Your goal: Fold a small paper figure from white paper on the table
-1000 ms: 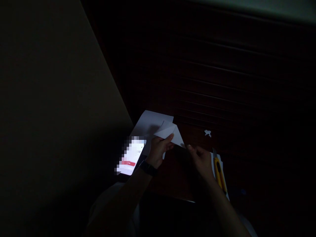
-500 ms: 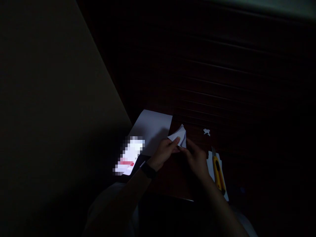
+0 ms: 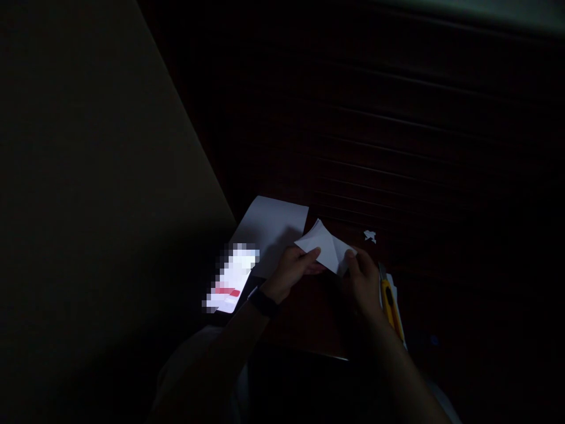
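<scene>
Between my hands, above the dark wooden table (image 3: 304, 327), is a folded piece of white paper (image 3: 325, 247) with creases across it. My left hand (image 3: 296, 270) pinches its left part, thumb on top and the other fingers underneath. My right hand (image 3: 362, 280) grips the right corner, its thumb lying on the paper. A flat white sheet (image 3: 276, 227) rests on the table behind my left hand. Right beside my right forearm lies a yellow box cutter (image 3: 391, 309) with its blade out, on top of some white paper (image 3: 394, 288) partly hidden by my arm.
A lit phone (image 3: 233, 280), its screen pixelated, lies left of my left wrist and overlaps the sheet. Small torn paper scraps (image 3: 370, 236) lie at the back right. A pale wall (image 3: 110, 176) stands on the left, and dark slatted wood (image 3: 388, 129) rises behind. The light is dim.
My right hand has moved right and slightly turned, drawing the right corner outward. The folded paper has spread wider and flatter. My left hand has barely moved.
</scene>
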`<control>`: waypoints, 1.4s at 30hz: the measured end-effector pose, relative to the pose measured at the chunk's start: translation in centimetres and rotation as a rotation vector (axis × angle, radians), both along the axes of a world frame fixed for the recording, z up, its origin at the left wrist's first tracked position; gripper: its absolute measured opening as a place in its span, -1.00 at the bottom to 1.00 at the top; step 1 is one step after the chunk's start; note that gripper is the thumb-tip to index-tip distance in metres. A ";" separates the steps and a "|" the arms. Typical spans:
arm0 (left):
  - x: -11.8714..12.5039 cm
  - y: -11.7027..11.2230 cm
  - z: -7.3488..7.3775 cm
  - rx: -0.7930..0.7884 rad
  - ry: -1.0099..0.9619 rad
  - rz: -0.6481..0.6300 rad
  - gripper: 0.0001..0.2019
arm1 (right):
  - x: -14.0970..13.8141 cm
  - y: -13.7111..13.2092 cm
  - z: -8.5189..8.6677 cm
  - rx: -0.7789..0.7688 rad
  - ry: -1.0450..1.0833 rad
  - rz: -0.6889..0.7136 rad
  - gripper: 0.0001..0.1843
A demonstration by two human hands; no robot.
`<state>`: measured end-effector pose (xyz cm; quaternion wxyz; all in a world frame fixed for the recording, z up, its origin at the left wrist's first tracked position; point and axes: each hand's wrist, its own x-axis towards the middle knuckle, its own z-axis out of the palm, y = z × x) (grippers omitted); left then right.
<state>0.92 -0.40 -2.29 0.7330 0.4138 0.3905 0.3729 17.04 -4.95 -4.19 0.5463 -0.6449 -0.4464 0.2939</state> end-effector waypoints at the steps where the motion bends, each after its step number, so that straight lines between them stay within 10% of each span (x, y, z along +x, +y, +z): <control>1: -0.1 0.0 -0.1 0.005 0.001 0.005 -0.62 | 0.1 0.1 -0.1 -0.014 0.063 0.003 -0.66; 10: -0.7 0.2 -0.1 0.092 -0.091 0.056 -0.62 | 0.4 0.0 0.7 -0.078 0.566 0.161 -0.57; 33: -0.5 0.6 -0.1 0.241 0.126 0.003 -0.74 | 0.2 -0.9 1.6 -0.353 0.498 0.523 -0.66; 42: -0.4 0.4 -0.5 0.253 0.153 -0.209 -0.77 | 0.5 -0.2 0.2 -0.203 0.428 0.279 -0.67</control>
